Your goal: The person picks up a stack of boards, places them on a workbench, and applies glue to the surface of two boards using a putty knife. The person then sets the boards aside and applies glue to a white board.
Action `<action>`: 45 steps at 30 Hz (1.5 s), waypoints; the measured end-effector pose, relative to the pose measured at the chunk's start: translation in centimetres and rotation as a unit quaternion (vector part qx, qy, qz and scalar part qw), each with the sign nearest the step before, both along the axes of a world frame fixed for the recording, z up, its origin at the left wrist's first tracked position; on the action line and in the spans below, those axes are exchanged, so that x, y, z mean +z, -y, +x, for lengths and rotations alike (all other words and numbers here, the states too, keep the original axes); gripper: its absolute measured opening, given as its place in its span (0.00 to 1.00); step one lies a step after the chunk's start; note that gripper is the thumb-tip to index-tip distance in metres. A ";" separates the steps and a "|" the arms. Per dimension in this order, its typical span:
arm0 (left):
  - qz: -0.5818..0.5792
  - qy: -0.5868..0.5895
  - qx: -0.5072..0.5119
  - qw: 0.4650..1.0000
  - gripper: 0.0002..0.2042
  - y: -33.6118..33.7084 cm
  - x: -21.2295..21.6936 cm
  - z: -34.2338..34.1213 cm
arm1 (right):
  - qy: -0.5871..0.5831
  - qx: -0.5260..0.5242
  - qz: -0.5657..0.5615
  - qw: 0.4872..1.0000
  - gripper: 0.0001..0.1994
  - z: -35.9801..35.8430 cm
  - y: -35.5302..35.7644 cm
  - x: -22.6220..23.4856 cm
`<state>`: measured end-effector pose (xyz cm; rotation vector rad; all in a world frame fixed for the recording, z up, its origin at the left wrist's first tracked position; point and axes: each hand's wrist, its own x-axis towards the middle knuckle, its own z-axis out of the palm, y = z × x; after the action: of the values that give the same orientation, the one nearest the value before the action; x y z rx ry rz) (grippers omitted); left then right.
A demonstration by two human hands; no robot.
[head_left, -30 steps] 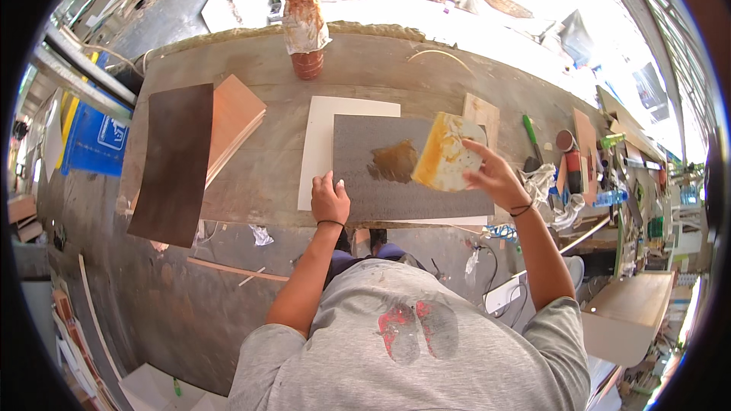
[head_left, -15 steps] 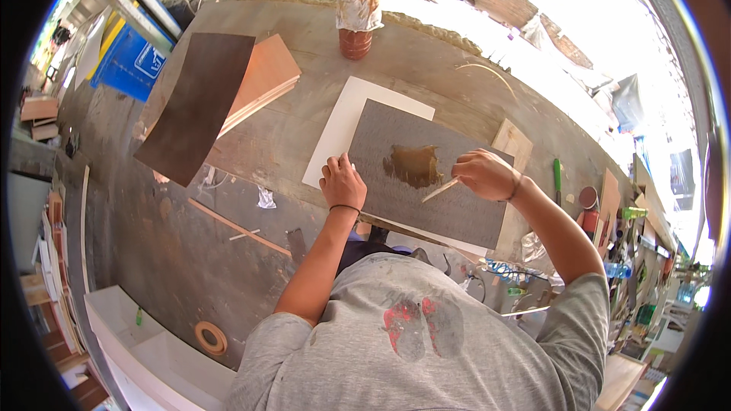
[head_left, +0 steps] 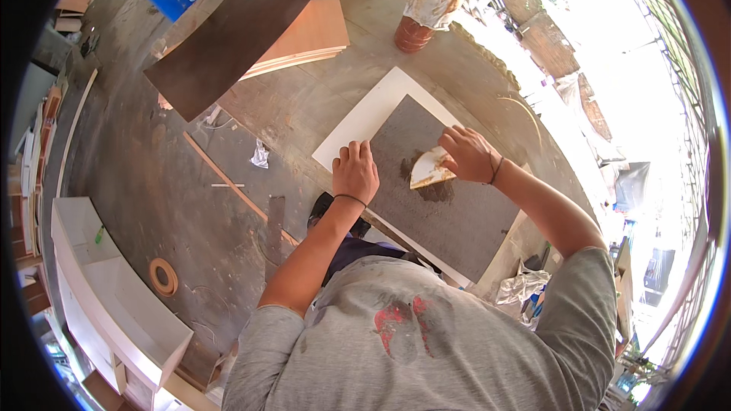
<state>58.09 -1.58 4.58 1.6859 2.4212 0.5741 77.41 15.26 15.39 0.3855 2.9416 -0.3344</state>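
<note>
A dark grey sheet (head_left: 472, 221) lies on a larger white board (head_left: 365, 106) in front of me. Brown glue (head_left: 438, 192) is smeared near the sheet's middle. My right hand (head_left: 470, 154) grips a pale, fan-shaped glue spreader (head_left: 431, 167), its lower edge coated in brown and laid over the smear. My left hand (head_left: 355, 171) is over the white board beside the sheet's left edge. Its fingers are slightly bent and apart, with nothing seen in them; whether the fingertips press on the sheet is hard to tell.
A glue-streaked brown container (head_left: 415, 34) stands at the worktable's far side. Left of it, a dark curved sheet (head_left: 228, 38) rests on stacked wooden panels (head_left: 304, 34). On the floor are a wood strip (head_left: 225, 176), a tape roll (head_left: 163, 277) and a white cabinet (head_left: 126, 297).
My right hand has turned the spreader from edge-on to broad face showing and drawn it over the glue, which is now spread thinner. The whole view has swung round.
</note>
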 end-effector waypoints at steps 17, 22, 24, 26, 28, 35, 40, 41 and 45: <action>0.003 -0.036 -0.011 0.999 0.18 -0.3 -0.6 0.0 | -0.189 -0.286 0.034 0.939 0.30 -7.6 -9.8 2.5; 0.018 -0.035 -0.001 0.999 0.17 -0.2 -0.8 0.1 | 0.016 -0.304 -0.203 0.931 0.41 -0.2 -3.4 -0.1; 0.029 -0.035 -0.009 0.999 0.17 -0.3 -0.9 0.2 | 0.058 -0.338 -0.209 0.916 0.42 2.8 -3.2 -3.4; 0.029 -0.030 -0.015 0.999 0.17 -0.4 -0.9 0.1 | 0.065 -0.376 -0.178 0.907 0.42 5.0 -3.9 -5.3; 0.042 -0.033 -0.022 0.998 0.17 -0.5 -1.1 0.2 | 0.041 -0.425 -0.108 0.898 0.41 6.4 -5.8 -5.7; 0.030 -0.027 -0.014 0.999 0.17 -0.3 -1.3 -0.1 | -0.028 -0.399 -0.059 0.914 0.37 6.1 -4.5 1.6; 0.017 -0.018 -0.017 1.000 0.17 -0.4 -0.9 0.1 | 0.022 -0.266 -0.027 0.963 0.21 4.5 6.1 -1.1; 0.013 -0.017 -0.015 1.000 0.17 -0.2 -0.9 0.1 | -0.012 -0.283 -0.007 0.959 0.20 3.7 5.7 -1.0; 0.024 -0.021 -0.022 0.999 0.17 -0.4 -0.8 0.2 | -0.092 -0.353 0.076 0.928 0.20 1.1 -1.2 -2.6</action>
<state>58.29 -1.16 3.73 1.7827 2.4104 0.6021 78.52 16.49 12.82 1.5180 2.8952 -0.2256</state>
